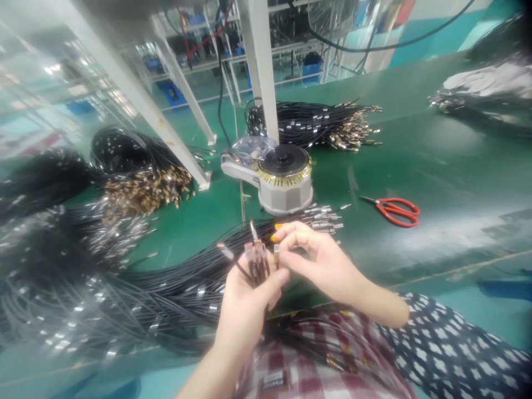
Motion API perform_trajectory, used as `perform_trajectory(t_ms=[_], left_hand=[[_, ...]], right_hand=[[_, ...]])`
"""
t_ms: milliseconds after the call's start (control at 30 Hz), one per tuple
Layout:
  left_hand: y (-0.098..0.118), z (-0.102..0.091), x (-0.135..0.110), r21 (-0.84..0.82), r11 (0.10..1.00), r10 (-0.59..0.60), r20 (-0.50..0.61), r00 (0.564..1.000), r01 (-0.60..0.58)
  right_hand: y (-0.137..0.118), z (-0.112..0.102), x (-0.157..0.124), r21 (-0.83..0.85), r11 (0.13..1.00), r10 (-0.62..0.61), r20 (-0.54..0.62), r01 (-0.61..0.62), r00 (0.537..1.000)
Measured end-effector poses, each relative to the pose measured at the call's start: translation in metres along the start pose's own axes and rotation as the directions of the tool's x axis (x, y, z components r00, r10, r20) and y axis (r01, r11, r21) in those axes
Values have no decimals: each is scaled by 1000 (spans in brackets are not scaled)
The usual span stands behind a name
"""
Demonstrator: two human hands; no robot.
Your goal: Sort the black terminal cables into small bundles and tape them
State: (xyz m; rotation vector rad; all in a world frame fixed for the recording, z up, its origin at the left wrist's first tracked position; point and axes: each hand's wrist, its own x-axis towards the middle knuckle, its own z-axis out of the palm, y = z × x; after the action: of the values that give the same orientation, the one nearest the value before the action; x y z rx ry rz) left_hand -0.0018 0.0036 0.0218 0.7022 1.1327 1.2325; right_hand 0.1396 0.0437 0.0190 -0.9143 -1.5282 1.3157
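A small bunch of black cables [258, 270] with pale, tape-wrapped ends stands upright in my left hand [246, 302], whose fingers and thumb are closed round it. Close beside it, my right hand [318, 260] pinches one cable end [277, 254] bearing a small pale piece. Something yellow shows at the tips of my right fingers; I cannot make out whether it is tape or nail colour. Under and behind both hands runs a thick bundle of black cables [178, 271], its bare silvery ends [326, 219] pointing right. Loose black cables [316, 349] also lie across my lap.
A round white tape dispenser [286, 194] stands just beyond my hands. Red-handled scissors [397, 212] rest on the green table [374, 166] to the right. More cable bundles lie at the left [137, 183] and back [307, 124]. White metal posts [266, 72] rise from the table.
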Motion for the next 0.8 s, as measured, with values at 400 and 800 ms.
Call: perform_trajectory(t_ms=[400, 800], left_hand=[[0, -10, 5, 64, 997, -50, 170, 984, 39], [-3, -2, 6, -34, 999, -11, 165, 986, 17]], right_hand=[[2, -13, 9, 121, 987, 94, 135, -110, 986], [-15, -47, 14, -309, 948, -77, 5, 75, 997]])
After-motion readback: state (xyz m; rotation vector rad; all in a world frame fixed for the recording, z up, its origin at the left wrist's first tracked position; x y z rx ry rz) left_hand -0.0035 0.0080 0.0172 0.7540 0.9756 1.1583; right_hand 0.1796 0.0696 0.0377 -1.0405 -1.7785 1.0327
